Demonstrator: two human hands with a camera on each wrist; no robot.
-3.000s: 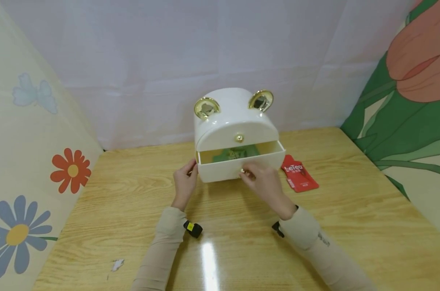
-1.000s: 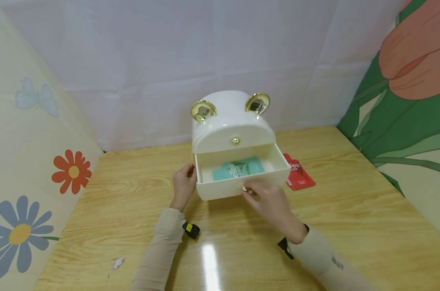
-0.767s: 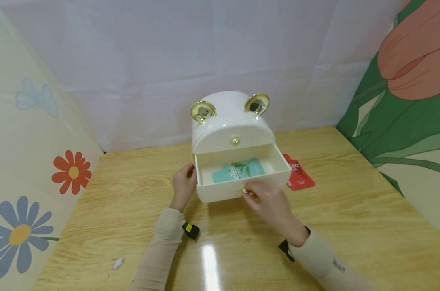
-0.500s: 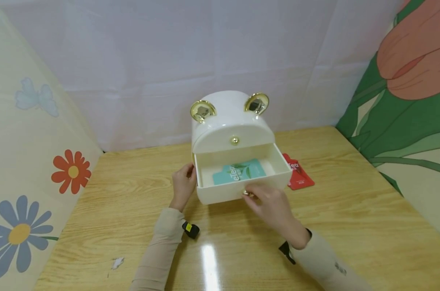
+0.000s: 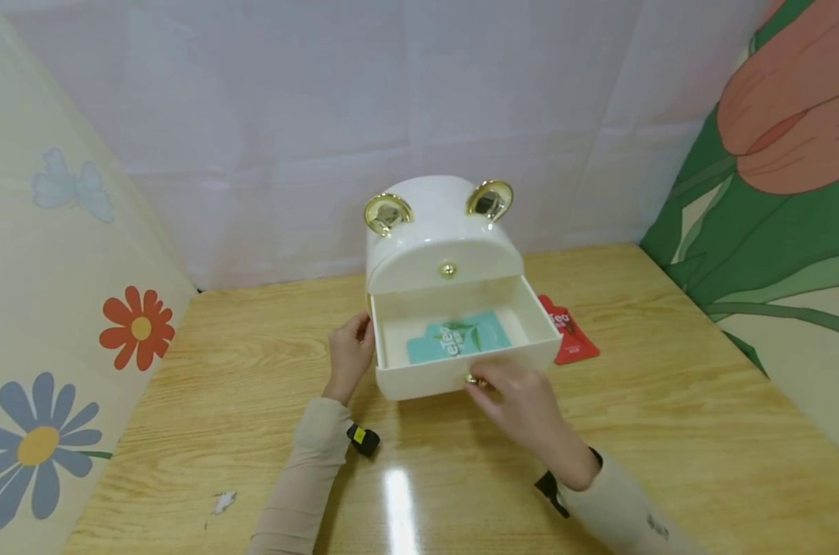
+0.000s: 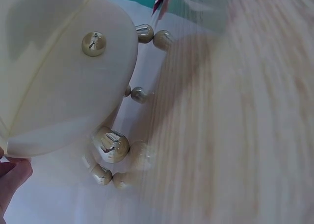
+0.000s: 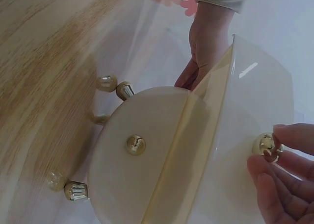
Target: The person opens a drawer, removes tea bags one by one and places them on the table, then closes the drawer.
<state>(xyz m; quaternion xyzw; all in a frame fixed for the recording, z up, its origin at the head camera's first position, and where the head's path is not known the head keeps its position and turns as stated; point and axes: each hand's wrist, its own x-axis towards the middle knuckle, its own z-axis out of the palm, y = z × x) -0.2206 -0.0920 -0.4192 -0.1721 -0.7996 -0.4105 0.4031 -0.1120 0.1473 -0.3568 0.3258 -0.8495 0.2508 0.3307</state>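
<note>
A white storage box [image 5: 436, 223] with two gold-rimmed, ear-like discs stands on the table, its lower drawer [image 5: 419, 385] pulled far out. Inside the drawer lies a flat teal pouch [image 5: 485, 331] with leaf print. My right hand [image 5: 520, 405] pinches the drawer's gold knob [image 7: 265, 144] between thumb and fingers. At the box's left side my left hand [image 5: 350, 354] holds the lower edge; some of its fingertips are hidden. In the left wrist view only a bit of the left hand [image 6: 13, 182] shows. The upper compartment's gold knob [image 5: 448, 270] is untouched.
A red pouch [image 5: 575, 343] lies on the wooden table [image 5: 669, 401] to the right of the box, partly covered by the drawer. A small pale patch [image 5: 224, 502] is near the front left. A white cloth [image 5: 267, 139] hangs behind, with painted panels on both sides.
My right hand has drawn the drawer toward me by its knob, uncovering the whole teal pouch. The drawer now hides part of the red pouch. My left hand has kept its place.
</note>
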